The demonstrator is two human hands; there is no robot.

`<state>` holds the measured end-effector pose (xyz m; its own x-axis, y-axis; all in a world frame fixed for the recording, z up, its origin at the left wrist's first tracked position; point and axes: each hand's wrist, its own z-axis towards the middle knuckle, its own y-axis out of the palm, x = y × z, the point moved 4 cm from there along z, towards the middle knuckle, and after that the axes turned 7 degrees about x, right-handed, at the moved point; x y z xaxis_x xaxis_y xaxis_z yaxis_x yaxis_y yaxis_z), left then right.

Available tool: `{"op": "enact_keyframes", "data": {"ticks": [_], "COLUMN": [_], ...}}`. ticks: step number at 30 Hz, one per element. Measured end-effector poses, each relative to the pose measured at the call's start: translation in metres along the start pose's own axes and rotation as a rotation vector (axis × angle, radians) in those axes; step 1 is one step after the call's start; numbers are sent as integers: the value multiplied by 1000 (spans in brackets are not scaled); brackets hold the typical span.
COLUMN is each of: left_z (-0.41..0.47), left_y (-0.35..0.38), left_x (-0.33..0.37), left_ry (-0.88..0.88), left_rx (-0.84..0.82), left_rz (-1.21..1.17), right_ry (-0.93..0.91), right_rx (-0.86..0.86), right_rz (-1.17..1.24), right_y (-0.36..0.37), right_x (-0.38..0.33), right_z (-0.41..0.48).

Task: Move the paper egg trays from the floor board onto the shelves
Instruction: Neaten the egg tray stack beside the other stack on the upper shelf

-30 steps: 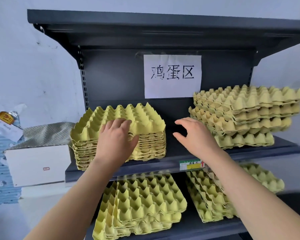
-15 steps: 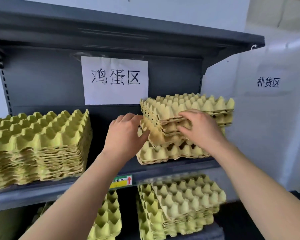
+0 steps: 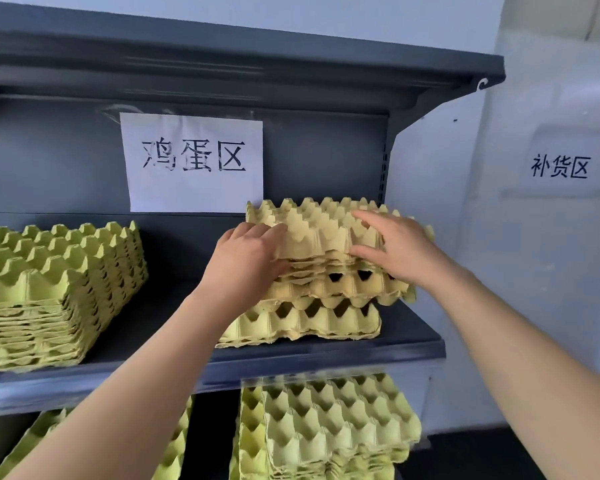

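Observation:
On the middle shelf (image 3: 326, 358) a loose, uneven stack of yellow paper egg trays (image 3: 319, 233) stands at the right. My left hand (image 3: 246, 261) grips the left corner of its upper trays, fingers over the top edge. My right hand (image 3: 399, 251) holds the same upper trays near the right front, with its fingers spread on top and its thumb against the front edge. The bottom trays (image 3: 309, 320) of this stack sit skewed towards the shelf's front. A neater, tightly nested stack (image 3: 59, 282) fills the left of the shelf.
More egg tray stacks lie on the lower shelf, one at the right (image 3: 333, 424) and one at the left (image 3: 174, 452). A white paper sign (image 3: 194, 161) hangs on the shelf's back panel. The top shelf (image 3: 291, 64) overhangs above. The white wall with a label (image 3: 560, 166) is to the right.
The view has swung right from the left stack to the right stack. Both hands moved onto the right stack's upper trays; my right hand now lies on top of them.

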<state>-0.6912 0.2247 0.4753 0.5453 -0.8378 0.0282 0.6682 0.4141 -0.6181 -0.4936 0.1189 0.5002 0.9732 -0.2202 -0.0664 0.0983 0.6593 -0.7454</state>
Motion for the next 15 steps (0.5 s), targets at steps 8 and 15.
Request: {"op": "enact_keyframes", "data": {"ticks": [8, 15], "left_z": [-10, -3], "left_y": [12, 12], "left_x": [-1, -5], "left_ry": [20, -12], "left_rx": [-55, -33], "left_rz": [51, -50], "right_ry": [-81, -69], "right_rx": [-24, 81], "right_rz": [-33, -38], "right_y": [13, 8], "right_x": [18, 22], "right_z": [-17, -14]}}
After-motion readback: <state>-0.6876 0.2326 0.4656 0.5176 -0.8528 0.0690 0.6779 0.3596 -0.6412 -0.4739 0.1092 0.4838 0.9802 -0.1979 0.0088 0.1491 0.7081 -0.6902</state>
